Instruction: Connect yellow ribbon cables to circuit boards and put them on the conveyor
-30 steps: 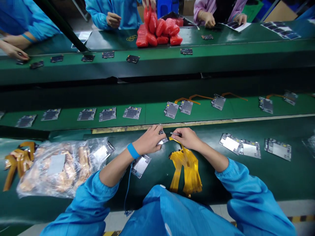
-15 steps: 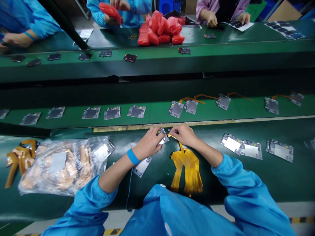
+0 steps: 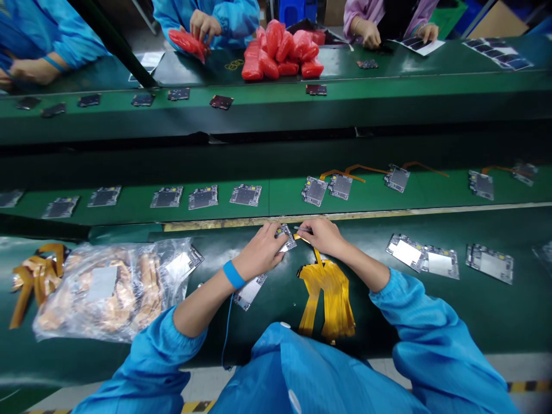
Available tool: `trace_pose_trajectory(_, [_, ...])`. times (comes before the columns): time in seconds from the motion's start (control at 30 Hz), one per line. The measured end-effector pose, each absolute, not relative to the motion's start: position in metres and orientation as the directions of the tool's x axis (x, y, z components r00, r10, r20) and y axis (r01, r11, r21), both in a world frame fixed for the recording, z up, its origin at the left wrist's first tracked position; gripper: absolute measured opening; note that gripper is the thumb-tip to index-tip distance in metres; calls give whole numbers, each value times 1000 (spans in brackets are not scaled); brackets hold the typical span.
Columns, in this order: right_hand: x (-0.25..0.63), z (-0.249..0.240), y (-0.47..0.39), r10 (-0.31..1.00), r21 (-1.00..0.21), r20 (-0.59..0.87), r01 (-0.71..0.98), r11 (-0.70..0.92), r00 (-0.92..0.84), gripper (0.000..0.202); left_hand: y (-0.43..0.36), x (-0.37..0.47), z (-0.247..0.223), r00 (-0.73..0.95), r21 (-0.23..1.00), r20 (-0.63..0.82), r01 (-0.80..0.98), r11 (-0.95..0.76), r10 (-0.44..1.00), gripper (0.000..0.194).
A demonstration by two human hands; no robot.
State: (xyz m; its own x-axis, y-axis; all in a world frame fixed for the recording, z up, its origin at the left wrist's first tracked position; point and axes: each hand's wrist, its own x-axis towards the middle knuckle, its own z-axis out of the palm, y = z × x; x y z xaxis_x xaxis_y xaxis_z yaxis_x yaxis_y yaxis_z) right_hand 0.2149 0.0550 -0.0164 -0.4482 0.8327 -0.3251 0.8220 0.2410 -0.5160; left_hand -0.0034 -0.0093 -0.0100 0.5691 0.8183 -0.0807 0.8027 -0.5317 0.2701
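Observation:
My left hand (image 3: 268, 246) grips a circuit board (image 3: 286, 237) with its fingers over the left part, which they partly hide. At the board's right edge, my right hand (image 3: 322, 237) is closed in a pinch on a slim grey tool (image 3: 303, 229). Just under those fingers shows the orange end of a flex cable (image 3: 297, 236); whether it joins the board I cannot tell. Below my right hand lies a fanned stack of yellow flex cables (image 3: 330, 296). Another circuit board (image 3: 250, 292) lies under my left forearm, partly covered.
A clear plastic bag (image 3: 107, 287) of copper-coloured parts lies at left, beside loose flex cables (image 3: 37, 276). Several boards (image 3: 489, 264) sit at right. Beyond, a green belt (image 3: 280, 201) carries boards, some with cables. Co-workers' hands (image 3: 204, 26) are across, near red bundles (image 3: 280, 52).
Boards on the near belt have shifted right, and those on the far belt left. A co-worker's red bundle has come lower. My hands look unmoved.

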Motion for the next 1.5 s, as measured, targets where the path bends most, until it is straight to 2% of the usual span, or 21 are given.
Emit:
trace_pose_trajectory(0.43, [207, -10, 62, 798, -449, -350, 835, 316, -490, 20, -9, -3, -10, 586, 294, -69, 785, -545, 807, 32])
trace_pose_trajectory(0.6, [207, -11, 61, 801, -440, -338, 836, 329, -494, 19, -9, -1, -7, 624, 244, -88, 769, -591, 776, 46])
trace_pose_trajectory(0.77, [210, -13, 59, 796, -438, -323, 826, 354, -512, 17, -8, 3, -7, 627, 174, -131, 777, -605, 768, 45])
trace_pose_trajectory(1.0, [214, -10, 59, 743, -488, -230, 735, 471, -629, 35, -8, 7, -3, 615, 147, -163, 788, -597, 771, 43])
trace_pose_trajectory(1.2, [207, -11, 61, 718, -514, -246, 716, 472, -651, 14, -9, 7, -4, 610, 131, -169, 793, -595, 774, 42])
trace_pose_trajectory(1.37, [210, -16, 62, 761, -487, -257, 760, 431, -596, 11, -13, 3, -8, 602, 156, -110, 797, -584, 791, 48])
trace_pose_trajectory(1.5, [213, -21, 60, 779, -526, -221, 745, 411, -586, 12, -14, -1, -5, 539, 146, -138, 841, -522, 831, 49])
